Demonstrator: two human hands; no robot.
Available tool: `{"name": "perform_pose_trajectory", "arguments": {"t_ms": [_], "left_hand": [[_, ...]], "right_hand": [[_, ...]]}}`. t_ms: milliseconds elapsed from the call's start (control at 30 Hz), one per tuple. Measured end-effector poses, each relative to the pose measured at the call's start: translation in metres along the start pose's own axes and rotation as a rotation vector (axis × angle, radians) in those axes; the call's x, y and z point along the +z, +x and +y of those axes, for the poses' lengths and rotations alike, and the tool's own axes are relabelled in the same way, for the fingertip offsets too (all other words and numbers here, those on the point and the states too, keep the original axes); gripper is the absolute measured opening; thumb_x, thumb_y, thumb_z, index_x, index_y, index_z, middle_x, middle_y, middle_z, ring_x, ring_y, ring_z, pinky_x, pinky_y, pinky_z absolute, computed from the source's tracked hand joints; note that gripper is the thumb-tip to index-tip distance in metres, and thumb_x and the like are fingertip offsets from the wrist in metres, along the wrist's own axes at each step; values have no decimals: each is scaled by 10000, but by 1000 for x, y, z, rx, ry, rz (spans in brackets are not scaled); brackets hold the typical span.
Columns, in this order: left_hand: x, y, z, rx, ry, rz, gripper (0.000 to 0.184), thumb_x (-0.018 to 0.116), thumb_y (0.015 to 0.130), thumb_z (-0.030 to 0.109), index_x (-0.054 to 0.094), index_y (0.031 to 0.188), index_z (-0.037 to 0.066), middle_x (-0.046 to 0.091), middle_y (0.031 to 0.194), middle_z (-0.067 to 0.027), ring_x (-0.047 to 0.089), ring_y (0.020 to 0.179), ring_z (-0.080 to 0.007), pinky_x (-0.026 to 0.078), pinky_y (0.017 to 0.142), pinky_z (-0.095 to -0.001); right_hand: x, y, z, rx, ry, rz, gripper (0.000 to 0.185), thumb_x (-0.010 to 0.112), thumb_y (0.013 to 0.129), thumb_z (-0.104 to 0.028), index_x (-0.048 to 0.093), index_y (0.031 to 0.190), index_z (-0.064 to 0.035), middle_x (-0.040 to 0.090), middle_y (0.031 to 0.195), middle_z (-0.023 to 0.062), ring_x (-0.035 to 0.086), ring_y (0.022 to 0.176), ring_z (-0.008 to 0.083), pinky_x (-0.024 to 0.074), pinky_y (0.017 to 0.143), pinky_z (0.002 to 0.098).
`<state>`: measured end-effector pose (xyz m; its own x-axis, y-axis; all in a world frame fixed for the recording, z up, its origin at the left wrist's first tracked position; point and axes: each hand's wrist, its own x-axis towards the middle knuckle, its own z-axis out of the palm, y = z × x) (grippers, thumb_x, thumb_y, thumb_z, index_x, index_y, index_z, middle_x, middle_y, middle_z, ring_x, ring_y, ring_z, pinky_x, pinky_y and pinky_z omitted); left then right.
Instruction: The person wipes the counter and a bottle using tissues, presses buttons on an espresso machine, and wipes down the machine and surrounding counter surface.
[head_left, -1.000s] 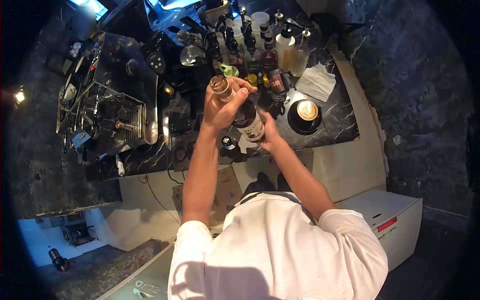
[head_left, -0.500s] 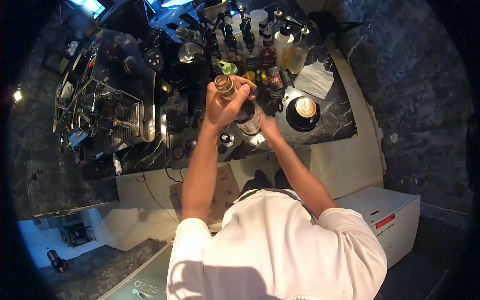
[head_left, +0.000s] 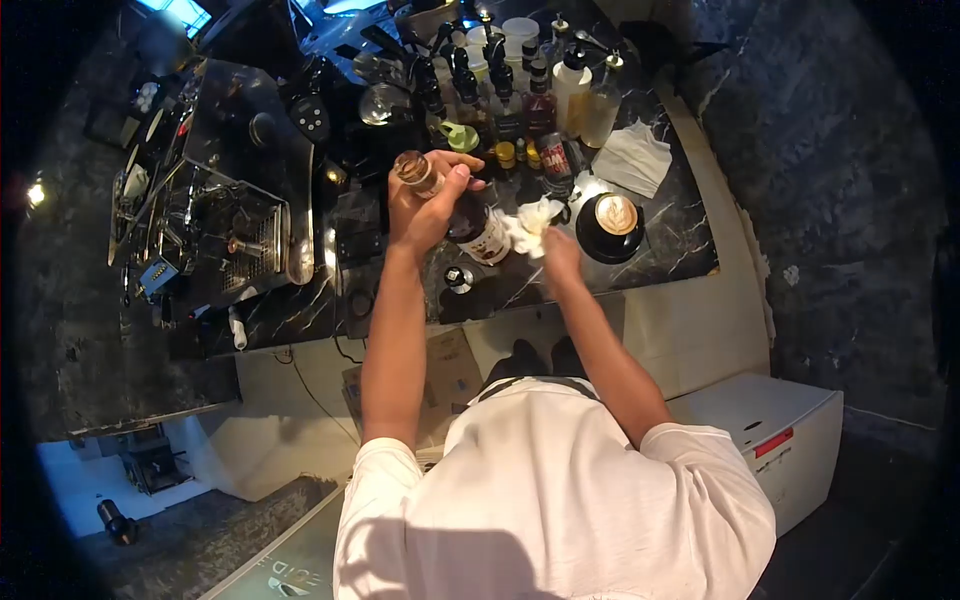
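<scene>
My left hand [head_left: 428, 205] is wrapped round the neck of a dark glass bottle [head_left: 482, 237], which is tilted with its uncapped mouth toward me. A crumpled white tissue [head_left: 534, 224] is held in my right hand [head_left: 561, 255], just right of the bottle's label. Below the bottle, a small black and silver cap-like object [head_left: 458, 279] sits on the dark marble counter [head_left: 676, 235]. To the right of my right hand stands a latte [head_left: 615, 214] with leaf-shaped foam art, on a black saucer.
An espresso machine [head_left: 240, 180] fills the counter's left side. Pump bottles [head_left: 505, 110] and other bottles stand along the back. A flat white cloth [head_left: 633, 160] lies behind the latte. A white box [head_left: 770, 430] is at the lower right.
The bottle has moved left with my left hand. My right hand has come away from the bottle toward the right, and the white tissue now shows in it.
</scene>
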<state>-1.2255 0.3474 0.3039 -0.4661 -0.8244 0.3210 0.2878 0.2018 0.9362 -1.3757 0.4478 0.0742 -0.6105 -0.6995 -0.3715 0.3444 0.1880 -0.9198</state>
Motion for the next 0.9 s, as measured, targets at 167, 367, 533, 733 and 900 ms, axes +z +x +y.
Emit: {"name": "perform_pose_trajectory", "arguments": {"t_ms": [167, 367, 533, 733, 900], "left_hand": [[-5, 9, -3, -2, -24, -70, 118, 635, 915, 36, 625, 811, -19, 697, 1027, -162, 672, 881, -238, 588, 776, -349], [-4, 20, 11, -95, -110, -129, 235, 661, 933, 106, 598, 733, 0, 685, 1143, -180, 674, 1008, -268, 579, 806, -344], [-11, 29, 9, -67, -207, -155, 320, 640, 963, 182, 584, 694, 18, 630, 1287, -194, 653, 1112, -304, 558, 849, -338], [-14, 36, 6, 61, -133, -146, 335, 624, 981, 190, 583, 694, 24, 566, 1384, -216, 620, 1193, -340, 536, 888, -355], [-12, 37, 12, 155, 121, -113, 287, 676, 945, 125, 584, 700, 7, 564, 1373, -246, 621, 1191, -343, 538, 869, -356]], "right_hand": [[34, -33, -25, 222, 555, -129, 310, 521, 974, -169, 644, 1171, 36, 701, 1040, 117, 651, 853, 220, 509, 736, 312], [26, -14, -21, 383, 630, -377, 328, 526, 975, -144, 603, 1254, 12, 687, 1135, 121, 674, 936, 241, 546, 800, 310], [28, -13, -29, 505, 722, -532, 322, 526, 972, -128, 607, 1250, 13, 680, 1170, 134, 679, 986, 252, 559, 832, 319], [22, -33, -35, 401, 605, -452, 301, 512, 978, -122, 620, 1230, 3, 696, 1123, 125, 686, 937, 249, 567, 822, 342], [0, -33, -2, 147, -10, -382, 272, 496, 983, -113, 628, 1196, -7, 697, 1089, 118, 680, 892, 265, 562, 807, 357]]}}
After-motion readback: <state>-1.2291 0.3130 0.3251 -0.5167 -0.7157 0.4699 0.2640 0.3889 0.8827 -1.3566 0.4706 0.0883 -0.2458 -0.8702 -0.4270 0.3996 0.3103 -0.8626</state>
